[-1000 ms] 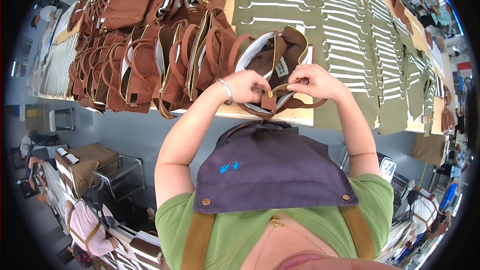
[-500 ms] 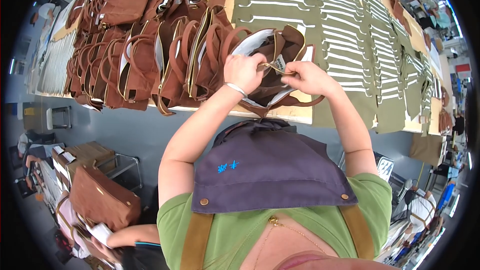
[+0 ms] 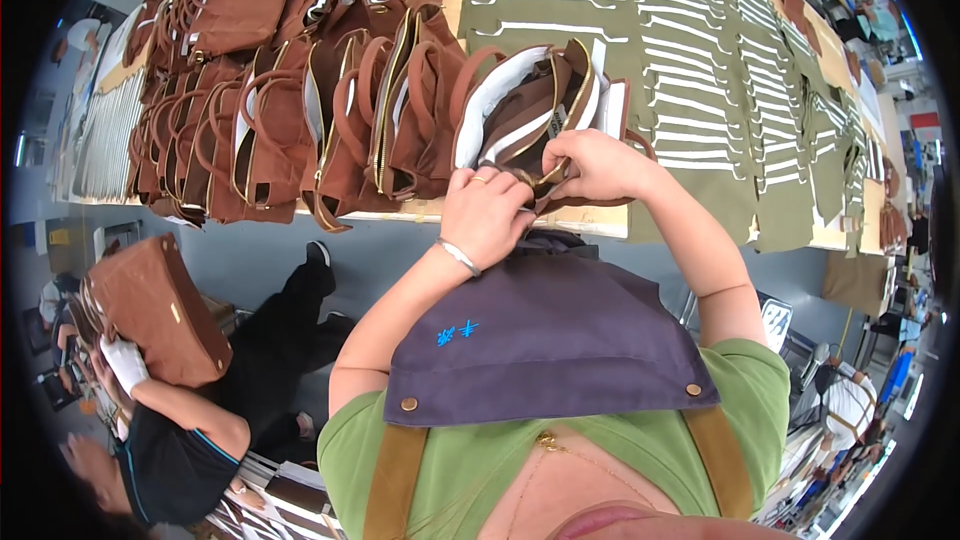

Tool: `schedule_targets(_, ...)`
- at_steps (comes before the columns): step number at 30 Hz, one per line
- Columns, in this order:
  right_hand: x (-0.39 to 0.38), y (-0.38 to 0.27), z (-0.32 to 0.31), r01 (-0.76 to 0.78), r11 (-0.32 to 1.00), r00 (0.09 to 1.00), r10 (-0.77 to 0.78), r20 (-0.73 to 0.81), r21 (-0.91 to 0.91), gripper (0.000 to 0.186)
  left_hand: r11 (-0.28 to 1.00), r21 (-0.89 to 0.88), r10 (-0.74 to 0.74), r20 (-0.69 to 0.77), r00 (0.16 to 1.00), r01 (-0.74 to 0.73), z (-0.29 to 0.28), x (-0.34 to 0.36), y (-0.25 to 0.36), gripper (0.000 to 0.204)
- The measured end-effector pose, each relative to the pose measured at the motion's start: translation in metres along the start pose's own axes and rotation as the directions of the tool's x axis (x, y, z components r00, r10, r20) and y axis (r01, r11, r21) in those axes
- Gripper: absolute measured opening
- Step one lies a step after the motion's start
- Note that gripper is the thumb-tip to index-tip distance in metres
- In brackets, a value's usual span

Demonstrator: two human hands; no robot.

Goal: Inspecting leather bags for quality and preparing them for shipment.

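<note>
A brown handbag [image 3: 478, 90] with a white lining stands unzipped at the front edge of the table, its mouth facing up. My left hand [image 3: 486, 215] is closed on the bag's near rim, fingers bent over the edge. Close beside it, my right hand [image 3: 590, 165] pinches the gold zipper [image 3: 545, 177] at the near corner of the opening. Inside, a dark brown inner pocket and a small grey label [image 3: 558, 120] show. The fingertips of both hands partly hide the spot they grip.
Several brown handbags [image 3: 270, 140] stand packed in rows to the left. Green fabric pieces with white strips [image 3: 690, 90] lie overlapped across the table's right. At lower left, a co-worker with a white glove [image 3: 125, 365] carries a brown bag [image 3: 160, 310].
Both hands have come down toward me, from the middle of the opening to the bag's near rim. The co-worker at left has moved into fuller view, lifting a brown bag.
</note>
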State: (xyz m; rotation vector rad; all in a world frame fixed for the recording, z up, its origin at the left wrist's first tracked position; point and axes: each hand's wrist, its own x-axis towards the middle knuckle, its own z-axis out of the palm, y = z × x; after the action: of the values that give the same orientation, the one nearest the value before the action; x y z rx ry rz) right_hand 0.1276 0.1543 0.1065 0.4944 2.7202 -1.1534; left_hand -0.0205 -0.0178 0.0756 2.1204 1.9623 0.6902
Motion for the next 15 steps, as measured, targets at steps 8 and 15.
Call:
schedule_targets(8, 0.004, -0.016, -0.044, -0.041, 0.999, 0.998, 0.041, 0.044, -0.012, 0.032, 0.998, 0.018, -0.053, -0.013, 0.999, 0.053, -0.010, 0.006, -0.015, 0.009)
schedule_targets(15, -0.010, -0.055, -0.100, -0.207, 0.968, 0.944, 0.159, 0.290, 0.143, 0.030, 0.938, -0.341, 0.022, -0.130, 0.991, -0.066, -0.056, 0.025, 0.005, 0.009)
